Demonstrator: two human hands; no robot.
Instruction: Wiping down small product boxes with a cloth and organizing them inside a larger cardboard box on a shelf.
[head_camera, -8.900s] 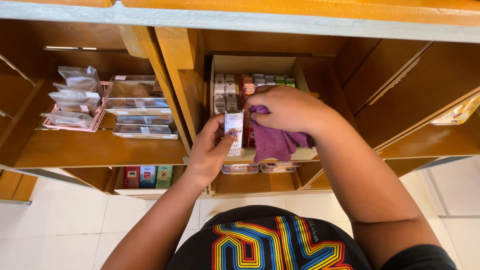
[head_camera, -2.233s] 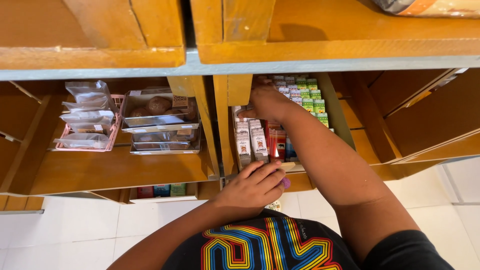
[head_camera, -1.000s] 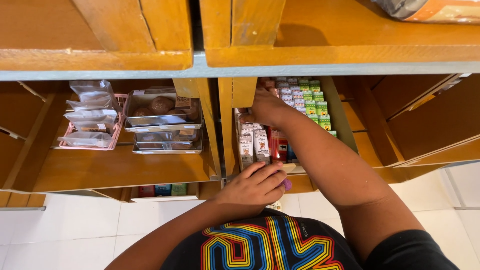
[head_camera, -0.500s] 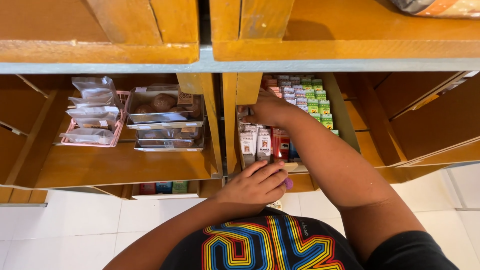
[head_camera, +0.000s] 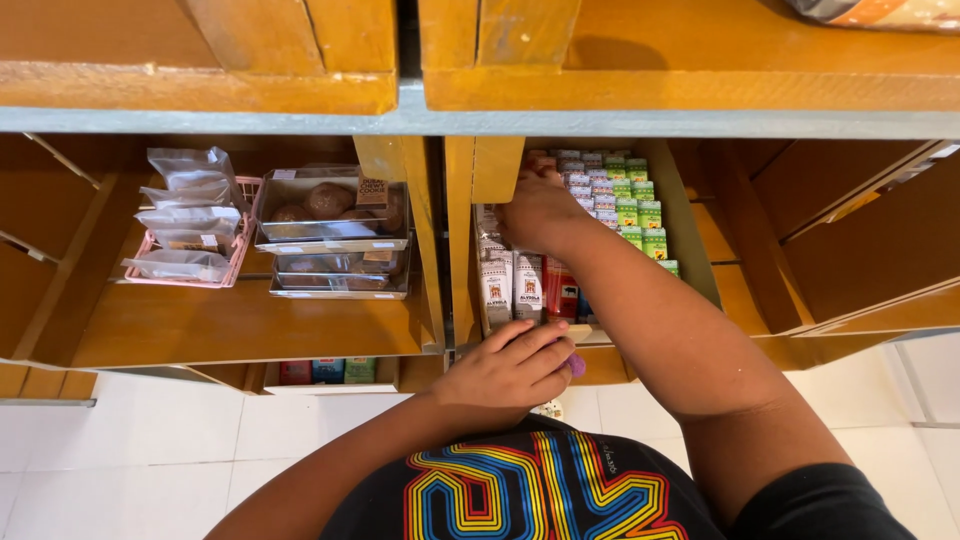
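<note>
Fingers (head_camera: 520, 345) of the left hand (head_camera: 505, 370) lay spread and flat across the front edge of the cardboard tray (head_camera: 690, 240), with a corner of purple cloth (head_camera: 574, 366) showing under them; whether they pinched the cloth or merely pressed on it could not be told. Fingers of the right hand (head_camera: 535, 208) were curled down among the small cartons, their tips hidden, so it could not be told whether they gripped one.

Largest item noted was the wooden shelf unit (head_camera: 230, 325), its compartments divided by upright boards. The cardboard tray sat in the middle compartment and reached back beneath the shelf above. The right forearm (head_camera: 660, 330) crossed over the tray's right half from the near edge. Inside the tray, small cartons stood upright in rows: white ones (head_camera: 510, 290) along the left, red ones (head_camera: 560, 290) just beside them, and green-topped ones (head_camera: 635, 215) toward the back right. The right hand rested on the white row, near the tray's rear left.

In the compartment to the left, clear lidded boxes (head_camera: 330, 235) holding round brown baked goods were stacked. Just beside these, further left, a pink basket (head_camera: 235, 268) carried clear sealed pouches (head_camera: 185, 215). On the shelf below, red, blue and green packets (head_camera: 325, 372) stood side by side. White floor tiles (head_camera: 150, 440) showed beneath the unit.
</note>
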